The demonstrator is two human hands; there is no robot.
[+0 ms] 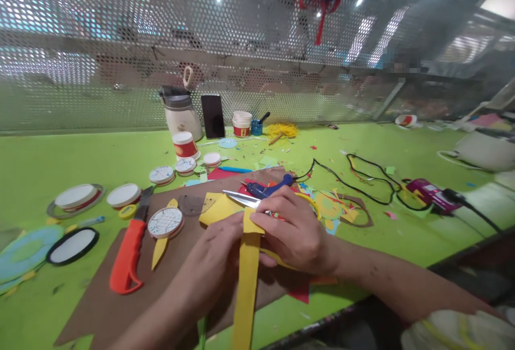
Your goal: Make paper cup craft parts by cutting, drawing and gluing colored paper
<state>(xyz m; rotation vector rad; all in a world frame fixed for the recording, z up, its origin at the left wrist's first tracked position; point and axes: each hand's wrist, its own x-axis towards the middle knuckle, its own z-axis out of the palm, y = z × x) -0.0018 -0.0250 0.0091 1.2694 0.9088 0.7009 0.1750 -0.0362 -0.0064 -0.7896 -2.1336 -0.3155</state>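
My left hand (213,261) pinches a long yellow paper strip (246,280) near its upper end, holding it over a brown card sheet (120,296). My right hand (295,232) grips scissors (241,198) with yellow handles; the silver blades point left across the top of the strip. A larger yellow paper piece (217,208) lies under the blades. A blue glue gun (269,186) lies just beyond my right hand.
An orange-handled knife (129,253) lies on the brown card, beside round paper-cup lids (166,223). Cups (185,145), a jug (181,114), a phone (212,116) stand at the back. A black cord (362,178) runs to a purple tool (428,193) on the green table (60,157).
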